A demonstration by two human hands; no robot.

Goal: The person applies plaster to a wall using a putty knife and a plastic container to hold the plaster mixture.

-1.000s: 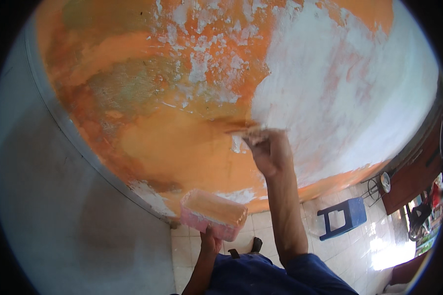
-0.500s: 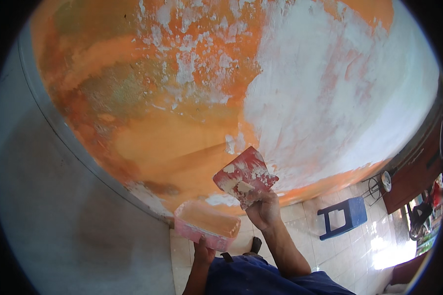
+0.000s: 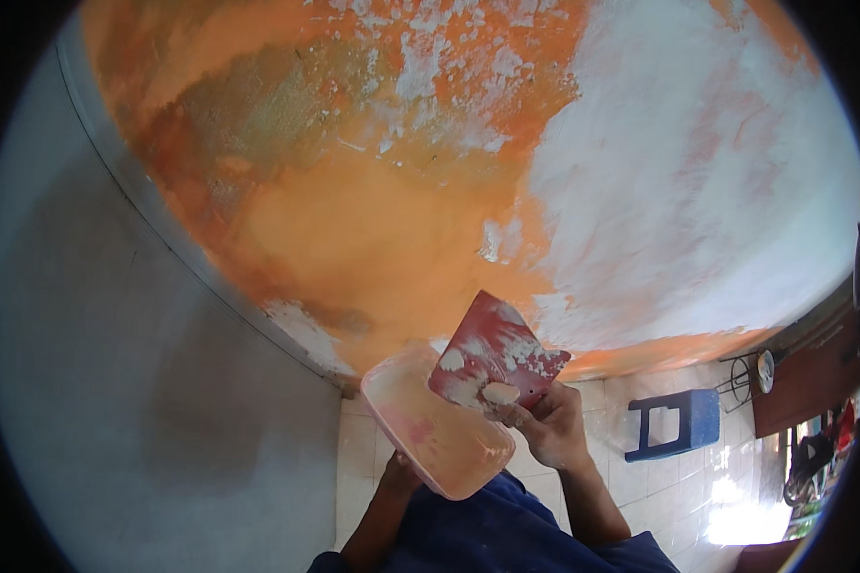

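Note:
My right hand (image 3: 554, 430) grips a red flat spreader (image 3: 478, 334), its blade smeared with white paste and a lump near the grip. Held in my left hand (image 3: 399, 466), mostly hidden behind it, is a pink rectangular plastic tub (image 3: 430, 444) with pale, creamy residue inside. The spreader is over the tub's upper right part; whether they touch I cannot tell. In front of me the orange wall (image 3: 334, 248) shows green-stained areas, scattered flaked patches and a broad white coating (image 3: 688, 210) on the right.
A grey side wall (image 3: 115, 334) runs along the left. On the tiled floor (image 3: 640, 497) at right stands a blue plastic stool (image 3: 698, 420). Beyond it are a round metal object on a wire stand (image 3: 764, 372), a brown panel (image 3: 803, 406) and a bright doorway with a dark vehicle (image 3: 803, 468).
My right hand has come down from the wall with the spreader and now holds it over the tub. The tub has tipped, showing more of its inside. The wall appears shifted right in the view.

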